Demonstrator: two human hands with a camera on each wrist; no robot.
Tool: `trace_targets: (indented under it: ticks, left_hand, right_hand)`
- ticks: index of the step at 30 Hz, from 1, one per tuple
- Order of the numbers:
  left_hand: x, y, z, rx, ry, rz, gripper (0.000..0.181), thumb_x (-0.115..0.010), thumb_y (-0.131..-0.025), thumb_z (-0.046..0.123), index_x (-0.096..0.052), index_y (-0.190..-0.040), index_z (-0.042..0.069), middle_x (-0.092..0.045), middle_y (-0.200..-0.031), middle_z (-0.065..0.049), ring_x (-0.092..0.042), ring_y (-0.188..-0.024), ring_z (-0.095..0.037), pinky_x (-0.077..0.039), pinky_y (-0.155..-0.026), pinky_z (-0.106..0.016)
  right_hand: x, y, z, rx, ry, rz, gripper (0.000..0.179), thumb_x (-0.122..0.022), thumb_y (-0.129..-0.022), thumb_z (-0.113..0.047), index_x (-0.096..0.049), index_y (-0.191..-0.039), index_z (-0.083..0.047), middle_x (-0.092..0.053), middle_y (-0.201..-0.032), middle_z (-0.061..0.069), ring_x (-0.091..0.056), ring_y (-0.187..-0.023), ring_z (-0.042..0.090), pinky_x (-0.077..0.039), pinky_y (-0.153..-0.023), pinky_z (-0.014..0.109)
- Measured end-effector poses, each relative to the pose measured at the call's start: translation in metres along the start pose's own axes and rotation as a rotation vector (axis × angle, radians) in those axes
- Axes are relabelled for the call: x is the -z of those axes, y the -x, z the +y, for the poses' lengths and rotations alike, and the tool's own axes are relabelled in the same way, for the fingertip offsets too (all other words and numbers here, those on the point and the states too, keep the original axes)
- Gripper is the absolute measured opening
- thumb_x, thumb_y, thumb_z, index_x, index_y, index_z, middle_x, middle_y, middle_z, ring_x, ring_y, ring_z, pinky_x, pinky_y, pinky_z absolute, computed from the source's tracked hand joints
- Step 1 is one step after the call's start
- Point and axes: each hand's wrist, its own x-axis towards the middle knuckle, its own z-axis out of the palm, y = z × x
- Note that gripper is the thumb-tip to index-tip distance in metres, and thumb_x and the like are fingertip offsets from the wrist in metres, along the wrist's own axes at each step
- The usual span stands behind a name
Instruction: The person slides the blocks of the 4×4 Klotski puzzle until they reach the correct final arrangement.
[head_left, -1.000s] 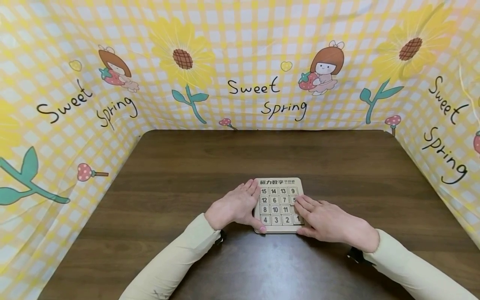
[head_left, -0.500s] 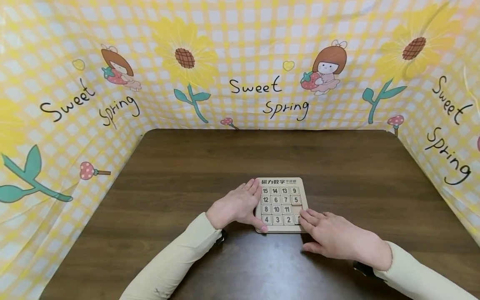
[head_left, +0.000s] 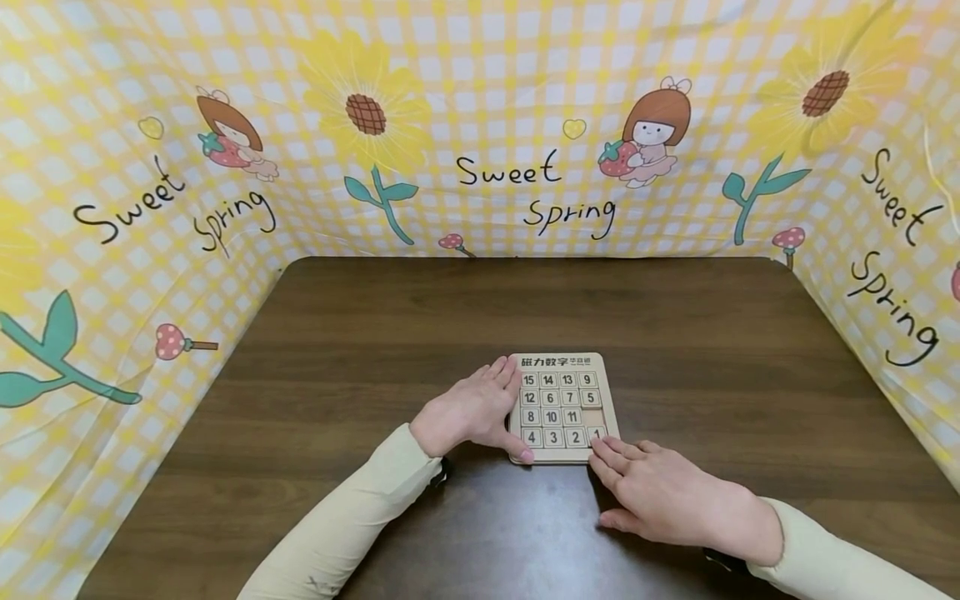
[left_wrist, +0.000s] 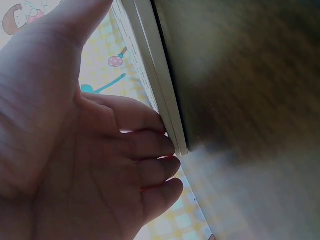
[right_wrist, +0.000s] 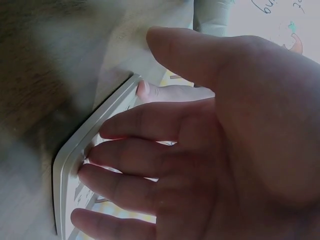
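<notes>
A wooden sliding number puzzle (head_left: pixel 558 457) lies flat on the dark wood-grain table (head_left: pixel 420 308), between 4 and 5 o'clock from the head view's centre. Taking the puzzle's far, lettered edge as 12 o'clock, its rows read 15, 14, 13, 9; 12, 6, 7, 5; 8, 10, 11 and a vacant space; then 4, 3, 2, 1. That space sits just past 3 o'clock, between tile 5 (head_left: pixel 590 398) and tile 1 (head_left: pixel 594 432).

The left hand (head_left: pixel 476 410) is spread along the 9 o'clock edge, its fingertips against the side towards 10 and 11 o'clock and its thumb at the 7 o'clock corner; it braces the puzzle without curling round it.

The right hand (head_left: pixel 660 492) is at 4 to 5 o'clock, fingers extended and thumb held apart over the table. It grips nothing; its fingertips reach the corner and partly cover tile 1, though how hard they press, I cannot tell.

Pale sleeves (head_left: pixel 360 508) cover both forearms. Yellow-and-white checked fabric (head_left: pixel 480 75), printed with sunflowers, strawberry-holding figures and "Sweet Spring", rises beyond the table from 9 through 12 to 3 o'clock.
</notes>
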Motion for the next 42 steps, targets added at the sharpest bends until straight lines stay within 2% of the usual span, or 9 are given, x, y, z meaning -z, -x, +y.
trace_targets:
  ticks: [18, 28, 38, 42]
  left_hand:
    - [0.0, 0.001, 0.0, -0.021, 0.009, 0.027, 0.127, -0.069, -0.069, 0.076, -0.018, -0.155, -0.001, -0.011, -0.164, -0.018, -0.013, -0.153, -0.029, -0.017, -0.126, -0.039]
    - [-0.001, 0.001, -0.001, -0.019, 0.022, 0.023, 0.127, -0.069, -0.069, 0.076, -0.017, -0.155, -0.001, -0.01, -0.165, -0.018, -0.013, -0.154, -0.028, -0.017, -0.126, -0.04]
    - [-0.003, -0.001, -0.001, -0.025, 0.014, 0.026, 0.127, -0.069, -0.068, 0.077, -0.018, -0.155, -0.001, -0.011, -0.164, -0.018, -0.013, -0.153, -0.029, -0.018, -0.126, -0.04]
    - [-0.002, 0.0, -0.001, -0.019, 0.011, 0.022, 0.127, -0.068, -0.069, 0.077, -0.018, -0.155, -0.001, -0.011, -0.165, -0.018, -0.013, -0.153, -0.028, -0.017, -0.126, -0.039]
  right_hand:
    - [0.0, -0.005, 0.008, 0.002, 0.006, 0.025, 0.065, -0.061, -0.092, -0.05, -0.058, -0.134, -0.001, -0.057, -0.139, 0.019, -0.056, -0.129, 0.031, -0.053, -0.096, 0.05]
    - [-0.008, -0.012, 0.018, 0.005, 0.026, 0.098, 0.063, -0.064, -0.09, -0.049, -0.059, -0.132, -0.002, -0.058, -0.139, 0.017, -0.057, -0.128, 0.031, -0.055, -0.089, 0.05]
    - [-0.007, -0.01, 0.014, -0.017, 0.003, 0.067, 0.065, -0.064, -0.091, -0.047, -0.056, -0.135, -0.001, -0.055, -0.142, 0.018, -0.054, -0.131, 0.034, -0.052, -0.096, 0.052]
    - [-0.005, -0.011, 0.011, 0.002, -0.005, 0.058, 0.064, -0.063, -0.092, -0.047, -0.055, -0.136, -0.001, -0.053, -0.144, 0.019, -0.052, -0.132, 0.034, -0.051, -0.098, 0.052]
